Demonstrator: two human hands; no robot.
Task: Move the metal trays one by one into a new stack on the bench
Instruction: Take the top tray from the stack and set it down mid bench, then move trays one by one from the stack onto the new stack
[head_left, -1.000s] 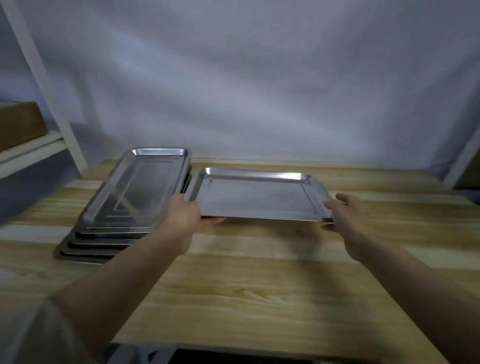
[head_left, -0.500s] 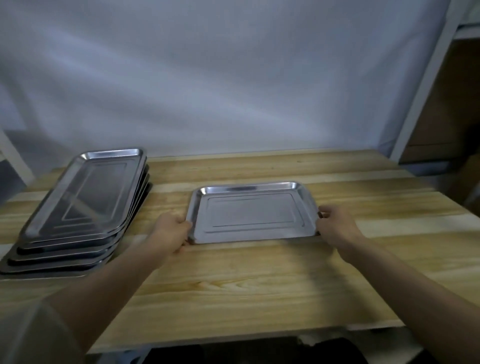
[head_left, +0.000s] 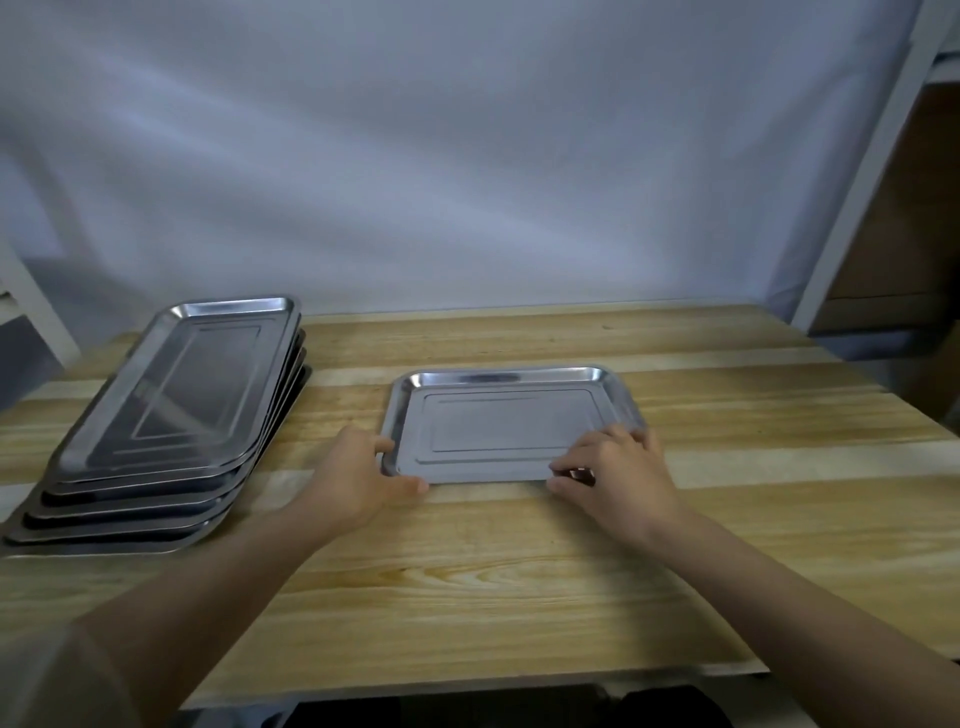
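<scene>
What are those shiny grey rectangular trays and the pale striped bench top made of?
The single shiny grey rectangular tray and the stacked trays look like thin polished metal, probably stainless steel: they mirror the light and have pressed rims. The pale striped bench top looks like joined planks of light wood, perhaps pine: grain and seams show, with a matt finish.

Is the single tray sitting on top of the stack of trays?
No, the single tray lies flat on the bench, apart from the stack of trays to its left.
</scene>
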